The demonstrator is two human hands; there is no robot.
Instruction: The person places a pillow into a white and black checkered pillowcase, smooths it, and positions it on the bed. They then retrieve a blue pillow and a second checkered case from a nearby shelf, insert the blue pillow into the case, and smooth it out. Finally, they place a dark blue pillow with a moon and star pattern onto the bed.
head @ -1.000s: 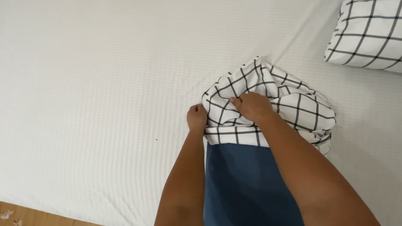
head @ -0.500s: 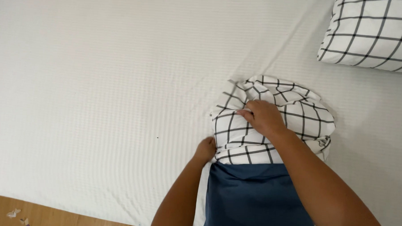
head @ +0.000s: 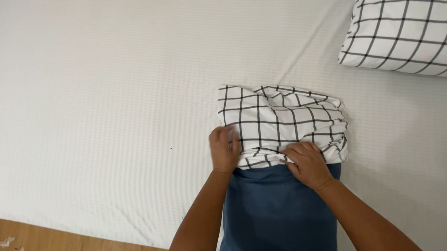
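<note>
A dark blue pillow [head: 280, 211] lies on the white bed, its far end covered by a white pillowcase with a black grid pattern [head: 278, 120]. The case is bunched over the pillow's top part. My left hand [head: 224, 149] grips the case's open edge at the left side. My right hand [head: 307, 164] grips the same edge at the right side, fingers curled into the fabric.
A second pillow in a matching grid case [head: 410, 35] lies at the top right. The white textured bed sheet [head: 110, 111] spreads across the view. A strip of wooden floor [head: 56, 238] shows at the bottom left, with small scraps on it.
The bunched case has been spread wider over the pillow's end. My right hand moved from the top of the case down to its open edge; my left hand shifted onto the left edge.
</note>
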